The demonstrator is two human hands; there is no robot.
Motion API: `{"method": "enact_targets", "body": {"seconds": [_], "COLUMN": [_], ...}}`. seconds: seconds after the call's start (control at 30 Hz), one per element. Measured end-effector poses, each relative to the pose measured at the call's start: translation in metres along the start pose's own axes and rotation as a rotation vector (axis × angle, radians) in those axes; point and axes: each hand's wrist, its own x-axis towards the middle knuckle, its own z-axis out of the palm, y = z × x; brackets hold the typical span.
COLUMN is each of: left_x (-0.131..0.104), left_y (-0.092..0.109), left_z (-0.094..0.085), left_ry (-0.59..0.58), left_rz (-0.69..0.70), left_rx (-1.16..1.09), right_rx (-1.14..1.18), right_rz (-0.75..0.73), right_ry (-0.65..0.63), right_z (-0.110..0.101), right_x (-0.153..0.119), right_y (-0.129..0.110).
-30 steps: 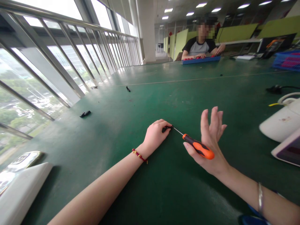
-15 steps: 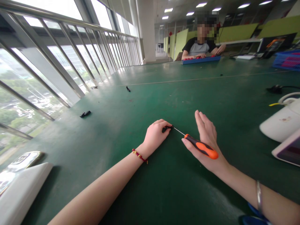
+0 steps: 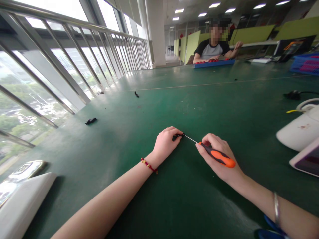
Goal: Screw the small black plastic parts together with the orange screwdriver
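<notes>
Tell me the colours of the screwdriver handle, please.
The screwdriver handle is orange and dark grey; head view.

An office — green partitions (image 3: 251, 36); ceiling lights (image 3: 230, 10)

The screwdriver (image 3: 219, 156) showed patches of orange and black, the small part (image 3: 175, 137) looked plain black to me, the tabletop (image 3: 159, 106) was deep green, and 1 bracelet (image 3: 147, 163) was red flecked with gold.

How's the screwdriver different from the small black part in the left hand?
Colour: the screwdriver has an orange-and-dark handle and metal shaft; the black part shows only black.
Size: the screwdriver looks far longer than the visible bit of the black part.
Hold: the right hand has the screwdriver; the left hand pinches the black part.
Both are handheld.
</notes>
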Motion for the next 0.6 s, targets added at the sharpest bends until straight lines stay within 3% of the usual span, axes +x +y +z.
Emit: {"method": "enact_targets", "body": {"seconds": [0.1, 0.23, 0.6], "left_x": [-0.0002, 0.0000, -0.0002], "left_y": [0.0006, 0.0006, 0.0002], "left_z": [-0.0001, -0.0004, -0.0005], "left_ry": [-0.002, 0.002, -0.006], "left_rz": [-0.001, -0.005, 0.000], "left_rx": [-0.001, 0.000, 0.012], "right_rx": [0.041, 0.187, 0.346], "right_rz": [-0.041, 0.024, 0.091], "right_ry": [-0.037, -0.093, 0.091], "right_z": [-0.0025, -0.0042, -0.0020], "right_x": [0.0001, -0.0007, -0.0004], "right_y": [-0.0033, -0.0064, -0.0067]}}
